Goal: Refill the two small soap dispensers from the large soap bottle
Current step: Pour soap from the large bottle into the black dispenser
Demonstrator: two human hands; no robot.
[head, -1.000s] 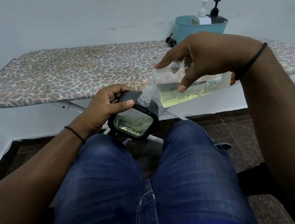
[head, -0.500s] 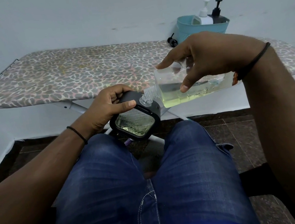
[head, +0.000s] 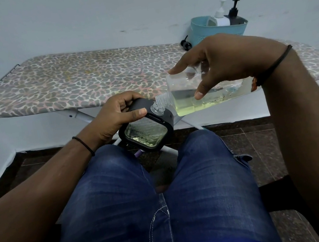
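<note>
head view, the only one you have: measured against the ironing board (head: 76,82), your two hands and both bottles sit a little higher and further right in frame than a second ago, but their hold on each other is the same, so what moved is mostly your head; the pour itself has not shifted stage. the large soap bottle (head: 209,95) lies almost flat in front of the board's near edge, its threaded mouth just over, perhaps touching, the clear neck of the small soap dispenser (head: 147,130), and the yellow-green soap pools along its lower side with little reaching the mouth. no stream is visible, so i judge the flow slow or stalled and this first dispenser not yet full. your right hand (head: 226,61) is clamped on the large bottle from above, thumb on its near face, index finger stretched along the top, wrist arched over the board. your left hand (head: 115,115) grips the dispenser's black top, thumb across the near edge, tilting it toward the bottle below the board. at the board's far right end a teal basket (head: 222,32) holds a white pump bottle (head: 221,18) and a black pump bottle (head: 235,15), with a loose black pump head (head: 185,44) just left of it.
</note>
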